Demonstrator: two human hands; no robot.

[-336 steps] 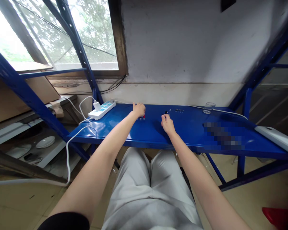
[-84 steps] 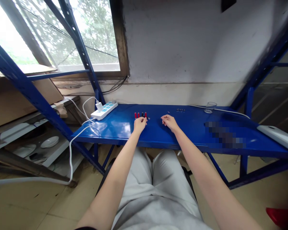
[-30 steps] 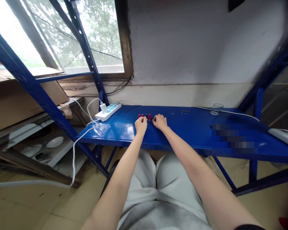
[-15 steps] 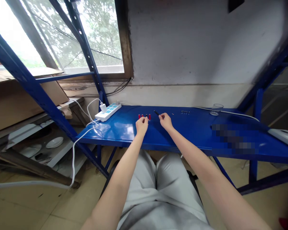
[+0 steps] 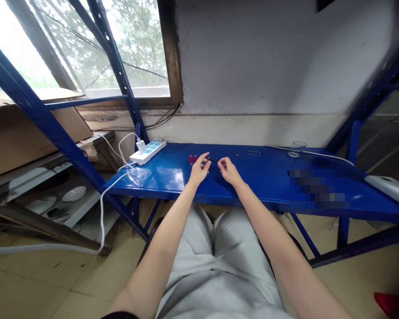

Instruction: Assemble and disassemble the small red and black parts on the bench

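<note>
Blue table [image 5: 259, 181] | right hand [image 5: 230, 170] — gripping black stick [image 5: 213, 160] | left hand [image 5: 198, 169] — hold unclear | pixelated item [image 5: 315, 188] unreadable

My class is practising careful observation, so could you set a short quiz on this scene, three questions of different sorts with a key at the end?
1. Which thing does the right hand hold in its grip?

2. True or false: on the blue table, the white power strip lies to the left of the clear glass.

3. What colour are the tops of the two small upright pieces just beside the left hand?
A. Green
B. Red
C. Yellow

Key:
1. A slim black rod
2. True
3. B
</note>
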